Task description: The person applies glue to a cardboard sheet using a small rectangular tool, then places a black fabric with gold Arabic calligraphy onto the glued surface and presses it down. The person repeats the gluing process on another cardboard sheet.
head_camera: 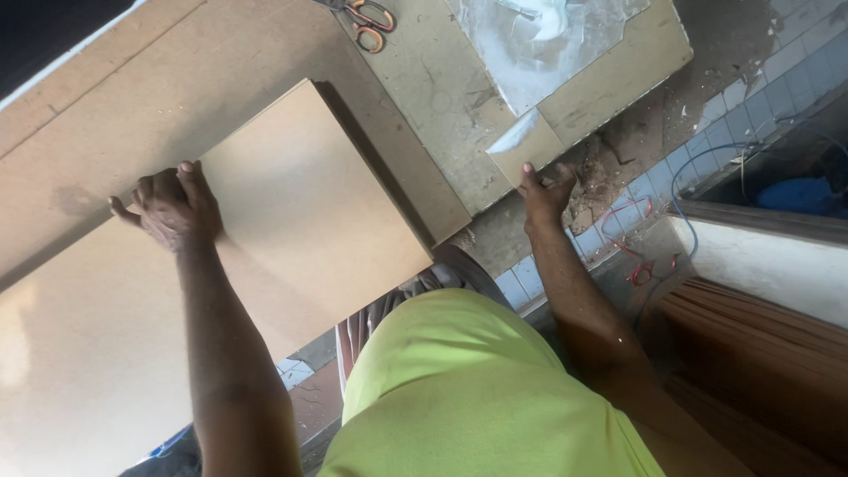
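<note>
On the workbench below me, my left hand (172,208) is pressing, fingers spread, on a flat tan fibreboard panel (309,203); my right hand (543,190) is pinching a small beige offcut (523,143), orange-handled scissors (371,22) lying beyond.

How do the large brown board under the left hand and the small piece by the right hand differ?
The brown board is large, plain and matte; the small piece is far smaller with a whitish smear. The left hand rests flat on the board; the right hand touches the piece's edge. Both are flat, squarish and tan.

Dusty pale tiled floor (707,132), daylight from above.
</note>
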